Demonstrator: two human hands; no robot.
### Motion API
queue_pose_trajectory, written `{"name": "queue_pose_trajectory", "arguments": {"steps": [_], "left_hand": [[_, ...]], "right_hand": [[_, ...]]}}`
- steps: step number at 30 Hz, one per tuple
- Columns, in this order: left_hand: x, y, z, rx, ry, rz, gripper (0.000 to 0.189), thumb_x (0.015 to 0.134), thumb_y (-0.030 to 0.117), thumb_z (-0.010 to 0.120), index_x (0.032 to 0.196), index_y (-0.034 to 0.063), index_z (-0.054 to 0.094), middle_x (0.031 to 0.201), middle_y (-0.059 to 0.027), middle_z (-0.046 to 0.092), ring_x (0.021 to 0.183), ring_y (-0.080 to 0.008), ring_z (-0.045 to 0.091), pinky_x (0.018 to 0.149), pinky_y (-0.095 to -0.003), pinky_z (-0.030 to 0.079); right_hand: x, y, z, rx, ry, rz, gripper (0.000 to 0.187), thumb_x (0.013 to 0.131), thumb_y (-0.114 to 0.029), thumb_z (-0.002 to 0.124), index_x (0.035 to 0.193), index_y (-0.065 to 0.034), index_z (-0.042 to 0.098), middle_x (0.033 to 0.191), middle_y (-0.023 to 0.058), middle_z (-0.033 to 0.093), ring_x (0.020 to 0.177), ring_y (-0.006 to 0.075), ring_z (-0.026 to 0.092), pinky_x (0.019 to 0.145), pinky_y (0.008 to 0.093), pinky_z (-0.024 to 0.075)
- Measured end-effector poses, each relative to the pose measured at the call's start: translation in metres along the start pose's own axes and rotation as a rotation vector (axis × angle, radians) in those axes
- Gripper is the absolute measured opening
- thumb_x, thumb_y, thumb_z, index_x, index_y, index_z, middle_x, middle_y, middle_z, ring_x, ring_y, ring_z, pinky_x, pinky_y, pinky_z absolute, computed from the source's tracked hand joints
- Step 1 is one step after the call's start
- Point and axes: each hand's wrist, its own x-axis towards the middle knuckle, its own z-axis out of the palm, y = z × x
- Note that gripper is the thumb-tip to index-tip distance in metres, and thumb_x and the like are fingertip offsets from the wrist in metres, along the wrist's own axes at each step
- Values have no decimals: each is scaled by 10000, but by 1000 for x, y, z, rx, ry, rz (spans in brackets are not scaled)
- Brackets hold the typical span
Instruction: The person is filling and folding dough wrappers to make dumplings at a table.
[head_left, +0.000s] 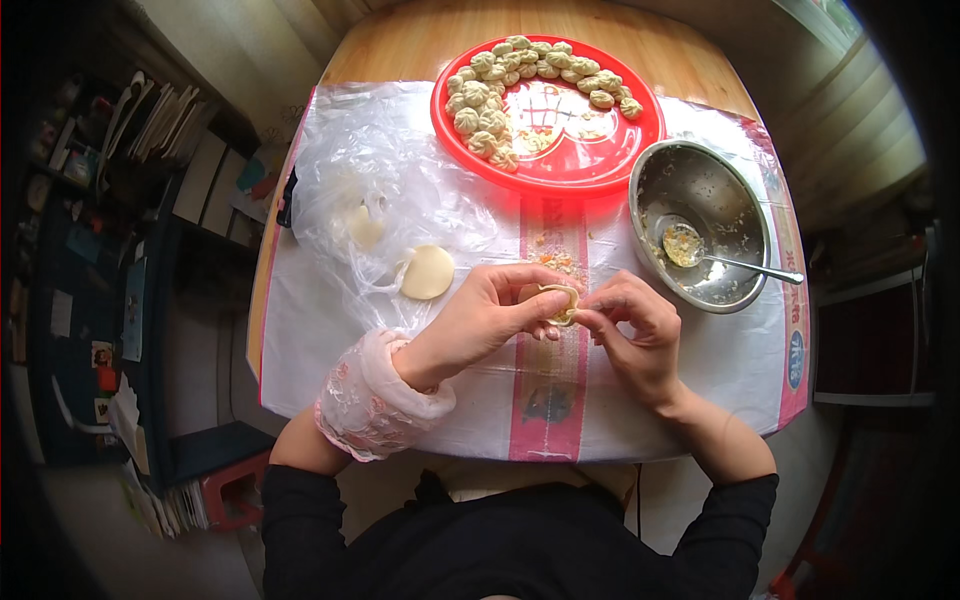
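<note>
My left hand (491, 311) cradles a round dough wrapper (563, 306) with filling in it, the thumb at its rim. My right hand (634, 330) pinches the wrapper's right edge between thumb and fingertips. The wrapper's top is partly gathered and still shows an opening. Left of my hands lies a flat dough round (427, 272), partly on a clear plastic bag (337, 165) that has more dough inside. Bits of chopped filling (556, 261) lie on the cloth just beyond my fingers.
A red plastic tray (600, 166) at the back holds several pleated dumplings (492, 121) along its rim. At the right, a steel bowl (724, 289) holds a metal spoon (752, 268) with filling. A white plastic sheet (330, 360) with pink stripes covers the wooden table (637, 37).
</note>
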Motion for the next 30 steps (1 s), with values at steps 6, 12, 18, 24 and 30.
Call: {"name": "queue_pose_trajectory", "arguments": {"steps": [6, 12, 18, 24, 30], "left_hand": [[1, 1, -2, 42, -58, 53, 248, 938, 173, 635, 1113, -2, 657, 913, -18, 679, 767, -47, 599, 696, -205, 506], [0, 6, -6, 158, -106, 4, 217, 942, 150, 620, 1098, 4, 652, 896, -18, 676, 742, -51, 601, 691, -205, 502], [1, 7, -6, 131, -136, 35, 291, 943, 161, 622, 1189, 19, 557, 906, -26, 666, 768, -52, 607, 678, -202, 496], [1, 8, -8, 92, -103, -23, 309, 958, 202, 606, 1187, 4, 543, 939, -37, 662, 787, -72, 626, 723, -214, 519], [2, 0, -4, -122, -69, -43, 299, 983, 223, 563, 1167, -13, 572, 1012, -55, 655, 834, -90, 648, 765, -207, 536]], "right_hand": [[0, 0, 0, 24, 11, 12, 123, 782, 25, 726, 879, -18, 665, 823, 64, 632, 695, 125, 603, 567, 236, 467], [-2, -3, 3, 240, 33, 175, 159, 777, 14, 737, 919, -14, 669, 829, 67, 629, 705, 113, 601, 579, 229, 480], [-2, 4, 0, 53, -36, 7, 175, 786, 21, 731, 956, -4, 699, 817, 76, 637, 687, 109, 611, 563, 224, 484], [-4, 0, 2, 188, 49, 65, 102, 820, 43, 697, 921, 34, 688, 803, 84, 654, 623, 98, 606, 538, 209, 484], [-6, 0, 3, 218, 65, 120, 83, 835, 31, 690, 917, 39, 677, 795, 75, 644, 645, 92, 628, 535, 202, 493]]}}
